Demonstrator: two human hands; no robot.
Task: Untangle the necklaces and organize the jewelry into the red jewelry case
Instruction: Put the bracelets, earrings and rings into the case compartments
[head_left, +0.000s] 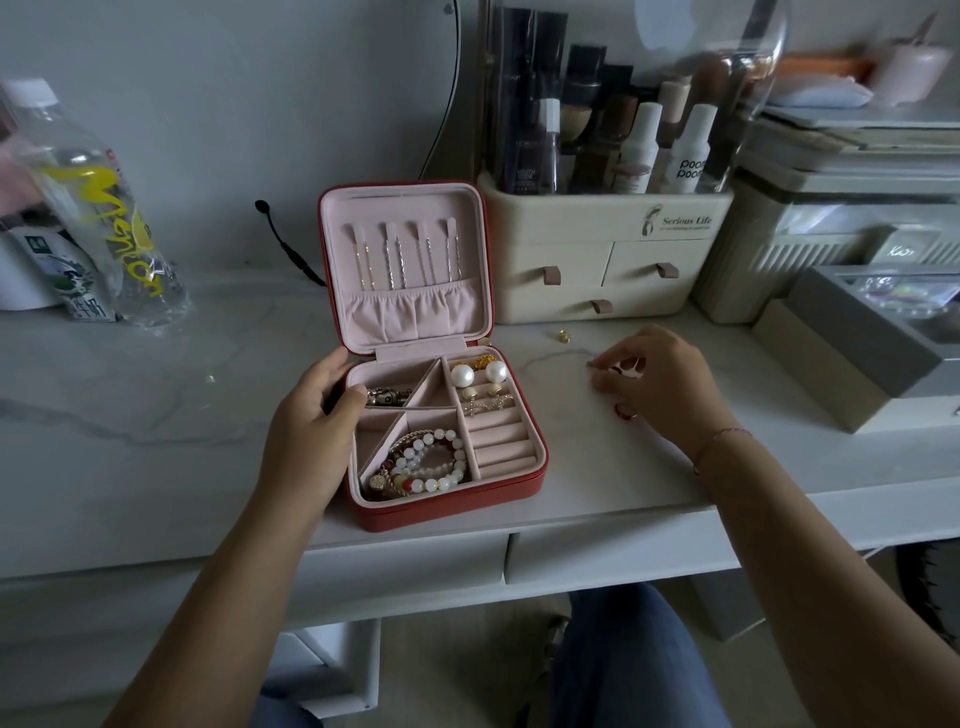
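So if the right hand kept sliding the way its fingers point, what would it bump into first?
Probably the right wall of the red jewelry case, near the pearl earrings. The right hand points left across the table; depth is hard to judge.

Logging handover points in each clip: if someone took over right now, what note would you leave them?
Left hand grips the open red jewelry case by its left edge. Right hand pinches a small item on the table, beside a thin chain.
Done: necklaces hang in the lid; pearl earrings and beaded bracelets sit in compartments.
Left: chain, red ring and gold piece lie on the table; lower ring rolls are empty.
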